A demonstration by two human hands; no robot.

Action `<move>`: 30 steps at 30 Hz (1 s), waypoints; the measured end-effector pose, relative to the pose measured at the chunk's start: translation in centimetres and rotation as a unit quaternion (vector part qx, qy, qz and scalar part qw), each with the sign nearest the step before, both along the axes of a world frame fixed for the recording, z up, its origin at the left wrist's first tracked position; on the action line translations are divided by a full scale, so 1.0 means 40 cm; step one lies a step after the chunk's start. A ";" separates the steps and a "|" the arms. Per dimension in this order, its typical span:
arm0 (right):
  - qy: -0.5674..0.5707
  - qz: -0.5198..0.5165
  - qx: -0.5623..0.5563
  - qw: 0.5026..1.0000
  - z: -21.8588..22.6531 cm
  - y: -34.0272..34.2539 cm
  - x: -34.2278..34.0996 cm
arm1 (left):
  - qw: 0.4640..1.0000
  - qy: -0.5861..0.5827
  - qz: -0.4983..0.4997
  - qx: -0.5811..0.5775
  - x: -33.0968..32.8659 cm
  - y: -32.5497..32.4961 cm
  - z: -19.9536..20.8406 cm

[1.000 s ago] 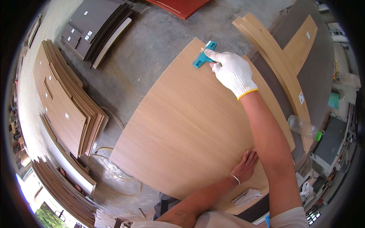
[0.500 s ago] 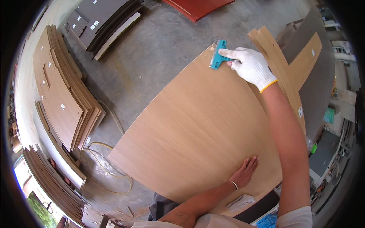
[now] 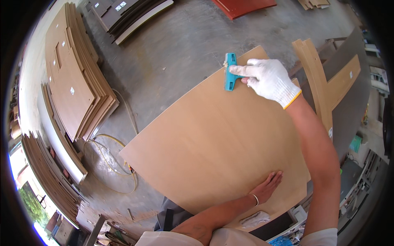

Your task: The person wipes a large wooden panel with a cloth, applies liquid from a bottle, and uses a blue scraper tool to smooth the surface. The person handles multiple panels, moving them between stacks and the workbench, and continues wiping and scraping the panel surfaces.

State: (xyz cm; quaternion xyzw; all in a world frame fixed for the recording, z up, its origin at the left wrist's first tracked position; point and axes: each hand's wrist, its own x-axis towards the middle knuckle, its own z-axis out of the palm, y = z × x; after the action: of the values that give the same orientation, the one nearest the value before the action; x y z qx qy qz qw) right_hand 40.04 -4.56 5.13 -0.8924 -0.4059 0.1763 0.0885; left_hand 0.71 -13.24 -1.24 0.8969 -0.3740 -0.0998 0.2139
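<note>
A large light-brown wood-grain panel (image 3: 213, 139) lies in front of me. My right hand (image 3: 271, 80), in a white knitted glove with a yellow cuff, is closed round a teal scraper (image 3: 230, 76). The index finger stretches along the tool's head, whose wide edge sits at the panel's far left edge. Bits of pale debris cling to the scraper. Bare and open, my left hand (image 3: 267, 187) lies flat on the near right part of the panel, fingers pointing right. A crumpled white cloth (image 3: 254, 219) rests on the panel's near edge, close to my left wrist.
Stacked brown panels (image 3: 67, 90) stand at the left, with a yellow hose (image 3: 108, 136) looped on the floor beside them. Dark panels (image 3: 123, 16) and a red panel (image 3: 244, 6) lie at the back. Narrow wooden strips (image 3: 318, 78) rest on a grey board (image 3: 351, 98) at right.
My right hand has moved the scraper leftward and nearer, from the panel's far corner along its left edge. My left hand still lies flat on the panel. The whole view has shifted somewhat.
</note>
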 end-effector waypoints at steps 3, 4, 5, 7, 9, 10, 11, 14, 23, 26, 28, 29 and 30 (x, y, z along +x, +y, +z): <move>-0.013 0.043 -0.013 0.999 0.010 0.067 -0.048 | 1.000 -0.005 0.006 0.000 0.000 0.001 0.004; -0.012 0.053 -0.016 0.998 0.012 0.088 -0.067 | 1.000 -0.010 0.011 0.001 -0.001 0.001 0.004; -0.010 0.063 -0.019 0.998 0.014 0.108 -0.085 | 1.000 -0.008 0.006 0.001 -0.003 0.002 0.004; -0.003 0.081 0.002 0.997 0.016 0.153 -0.120 | 1.000 -0.002 -0.001 0.005 0.000 0.007 0.005; 0.009 0.090 0.025 0.996 0.010 0.195 -0.153 | 1.000 0.002 0.013 -0.005 0.001 0.005 0.002; 0.015 0.100 0.025 0.995 0.014 0.215 -0.168 | 1.000 0.004 0.019 -0.010 0.000 0.003 0.000; 0.015 0.110 0.024 0.994 0.014 0.234 -0.184 | 1.000 0.018 0.009 -0.013 -0.001 -0.001 0.000; 0.020 0.140 0.016 0.990 0.015 0.305 -0.242 | 0.998 0.058 -0.011 -0.021 0.005 0.013 0.008; 0.030 0.167 0.057 0.984 -0.009 0.483 -0.410 | 0.749 0.491 0.152 -0.418 -0.015 0.034 0.001; 0.079 0.163 -0.010 0.983 -0.006 0.534 -0.447 | 0.783 0.460 0.163 -0.384 0.006 0.021 0.021; 0.046 0.187 0.028 0.981 -0.015 0.556 -0.470 | 0.822 0.434 0.137 -0.343 0.022 0.017 0.027; 0.030 0.198 0.047 0.979 -0.019 0.567 -0.481 | 0.836 0.421 0.127 -0.328 0.033 0.012 0.027; 0.044 0.213 0.016 0.976 -0.010 0.591 -0.492 | 0.849 0.407 0.113 -0.316 0.034 0.017 0.026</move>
State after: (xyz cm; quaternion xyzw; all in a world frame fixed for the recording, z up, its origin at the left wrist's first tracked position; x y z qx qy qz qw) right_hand 20.34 19.07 4.75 -0.7756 -0.5847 0.2237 0.0808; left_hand 2.08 -12.57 -0.22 0.6956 -0.1605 -0.3076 0.6291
